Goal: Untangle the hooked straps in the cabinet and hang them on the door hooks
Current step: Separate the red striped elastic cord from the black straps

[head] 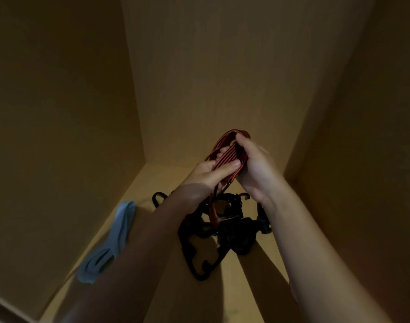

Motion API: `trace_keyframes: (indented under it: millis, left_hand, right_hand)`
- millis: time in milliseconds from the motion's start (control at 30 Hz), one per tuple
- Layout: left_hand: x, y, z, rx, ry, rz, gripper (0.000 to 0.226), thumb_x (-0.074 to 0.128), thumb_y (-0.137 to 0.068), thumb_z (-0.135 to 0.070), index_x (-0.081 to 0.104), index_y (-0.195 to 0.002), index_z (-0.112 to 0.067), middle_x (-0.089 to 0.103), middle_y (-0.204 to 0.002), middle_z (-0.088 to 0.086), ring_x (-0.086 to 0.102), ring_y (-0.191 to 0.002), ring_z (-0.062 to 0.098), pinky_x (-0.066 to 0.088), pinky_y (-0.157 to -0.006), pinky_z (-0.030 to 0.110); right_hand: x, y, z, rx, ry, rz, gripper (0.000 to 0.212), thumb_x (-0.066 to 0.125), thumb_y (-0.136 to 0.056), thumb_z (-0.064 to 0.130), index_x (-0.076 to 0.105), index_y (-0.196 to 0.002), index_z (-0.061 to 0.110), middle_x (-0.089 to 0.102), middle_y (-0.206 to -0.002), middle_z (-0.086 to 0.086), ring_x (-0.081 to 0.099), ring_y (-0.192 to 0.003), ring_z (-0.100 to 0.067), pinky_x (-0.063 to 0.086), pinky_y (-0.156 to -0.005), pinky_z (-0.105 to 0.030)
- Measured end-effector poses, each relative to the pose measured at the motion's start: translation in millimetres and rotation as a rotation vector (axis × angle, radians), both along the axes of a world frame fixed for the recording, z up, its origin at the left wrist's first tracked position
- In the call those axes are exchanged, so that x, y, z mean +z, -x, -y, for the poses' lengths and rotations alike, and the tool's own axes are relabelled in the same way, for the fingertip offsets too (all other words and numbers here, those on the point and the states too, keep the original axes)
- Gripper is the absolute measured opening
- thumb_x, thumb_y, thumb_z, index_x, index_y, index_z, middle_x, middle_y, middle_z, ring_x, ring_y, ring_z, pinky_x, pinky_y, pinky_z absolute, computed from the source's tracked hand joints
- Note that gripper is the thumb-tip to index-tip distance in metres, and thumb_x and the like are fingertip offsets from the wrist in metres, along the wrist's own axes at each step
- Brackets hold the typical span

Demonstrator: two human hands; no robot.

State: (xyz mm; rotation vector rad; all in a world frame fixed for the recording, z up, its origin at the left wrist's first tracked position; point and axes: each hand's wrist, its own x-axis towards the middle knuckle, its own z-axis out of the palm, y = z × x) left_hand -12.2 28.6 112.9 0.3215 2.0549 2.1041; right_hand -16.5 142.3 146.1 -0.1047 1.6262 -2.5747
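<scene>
Red strap bundle (227,157) — gripped by my left hand (206,173) and right hand (257,164), above black tangle (225,227) mid cabinet floor (246,287). Untangling step — next I'd free its trailing end.

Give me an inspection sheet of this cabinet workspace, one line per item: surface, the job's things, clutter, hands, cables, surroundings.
Surface: wooden cabinet floor, dimly lit, arm shadows across it.
Job's things: red strap bundle lifted off the floor, trailing down into the black strap tangle lying on the floor.
Clutter: blue strap lying along the left wall, apart from the tangle.
Hands: left hand and right hand both grip the red bundle.
Cables: nothing seen.
Surroundings: plain cabinet walls left, back and right; door hooks not in view.
</scene>
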Motion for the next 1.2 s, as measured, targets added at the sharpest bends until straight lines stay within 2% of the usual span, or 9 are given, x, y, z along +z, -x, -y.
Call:
trace_keyframes:
  millis: [167,267,367,600,700,767,833,1000,1200]
  left_hand:
    - [12.3,3.9,5.7,0.052,0.249,0.070,0.032,0.060,-0.084,-0.046,0.060,-0.060,-0.024,0.045,-0.046,-0.010,0.036,-0.042,0.007,0.026,-0.044,0.021]
    - [16.9,8.4,14.7,0.020,-0.144,0.266,0.032,0.053,-0.089,-0.038,0.056,-0.063,-0.019,0.033,-0.038,-0.011,0.026,-0.032,0.001,0.020,-0.034,0.015]
    - [15.9,14.7,17.5,-0.046,-0.625,0.529,0.030,0.046,-0.091,-0.037,0.061,-0.079,-0.013,0.036,-0.038,-0.009,0.032,-0.030,0.001,0.027,-0.032,0.012]
    - [14.4,16.8,-12.2,0.144,-0.863,0.575,0.032,0.042,-0.097,-0.029,0.059,-0.085,-0.005,0.041,-0.039,-0.004,0.039,-0.030,0.005,0.036,-0.036,0.013]
    - [10.0,24.7,-20.9,0.369,-0.665,0.388,0.023,0.042,-0.097,-0.023,0.056,-0.084,-0.010,0.045,-0.043,-0.003,0.043,-0.035,0.004,0.038,-0.035,0.014]
    - [3.8,28.5,-19.4,0.426,-0.497,0.304,0.014,0.045,-0.096,-0.017,0.054,-0.089,-0.009,0.045,-0.057,0.001,0.045,-0.042,0.006,0.042,-0.040,0.016]
    - [-3.5,28.9,-11.8,0.432,-0.379,0.278,0.011,0.049,-0.094,-0.016,0.053,-0.087,-0.009,0.047,-0.061,0.003,0.049,-0.041,0.008,0.044,-0.044,0.020]
    - [-17.1,16.9,0.6,0.384,0.045,0.249,0.023,0.059,-0.087,-0.037,0.055,-0.082,-0.014,0.057,-0.072,-0.001,0.056,-0.060,0.011,0.046,-0.057,0.022]
    - [-48.0,-14.6,2.8,0.162,0.163,0.247,0.028,0.052,-0.089,-0.043,0.064,-0.096,-0.018,0.066,-0.092,0.004,0.062,-0.088,0.018,0.049,-0.095,0.041]
  right_hand:
    - [-11.4,2.0,-6.5,-0.078,-0.158,0.029,0.030,0.041,-0.096,0.026,0.054,-0.112,0.004,0.063,-0.097,-0.010,0.060,-0.091,-0.020,0.049,-0.083,-0.031]
    - [-22.8,-3.3,-12.3,-0.045,-0.121,0.192,0.024,0.039,-0.096,0.027,0.054,-0.098,0.008,0.048,-0.064,-0.003,0.046,-0.055,-0.015,0.044,-0.052,-0.024]
    - [-39.7,-13.1,-9.0,0.031,-0.117,0.308,0.028,0.039,-0.096,0.032,0.055,-0.087,0.011,0.042,-0.054,0.002,0.040,-0.047,-0.012,0.039,-0.045,-0.023]
    - [-63.9,-34.2,10.6,0.186,-0.097,0.117,0.037,0.039,-0.085,0.056,0.060,-0.109,0.037,0.064,-0.102,0.008,0.059,-0.093,-0.008,0.045,-0.071,-0.023]
    - [-69.7,-36.2,10.9,0.240,-0.161,0.146,0.048,0.057,-0.073,0.051,0.058,-0.113,0.024,0.064,-0.091,0.005,0.059,-0.082,-0.009,0.044,-0.068,-0.022]
    - [-74.3,-37.6,12.1,0.243,-0.205,0.147,0.026,0.065,-0.075,0.033,0.060,-0.094,0.015,0.060,-0.076,0.002,0.053,-0.068,-0.010,0.041,-0.061,-0.021]
    - [-78.8,-38.0,12.7,0.216,-0.216,0.171,0.005,0.060,-0.084,0.019,0.059,-0.086,0.015,0.058,-0.070,0.001,0.051,-0.064,-0.012,0.039,-0.060,-0.023]
    - [-85.4,-32.6,4.1,0.148,-0.111,0.178,0.009,0.053,-0.088,0.010,0.060,-0.089,0.015,0.058,-0.067,0.003,0.053,-0.062,-0.010,0.045,-0.057,-0.021]
    - [-88.6,-28.5,-2.4,0.153,0.062,0.252,0.031,0.057,-0.086,0.021,0.061,-0.113,0.007,0.071,-0.100,-0.010,0.069,-0.088,-0.019,0.056,-0.071,-0.028]
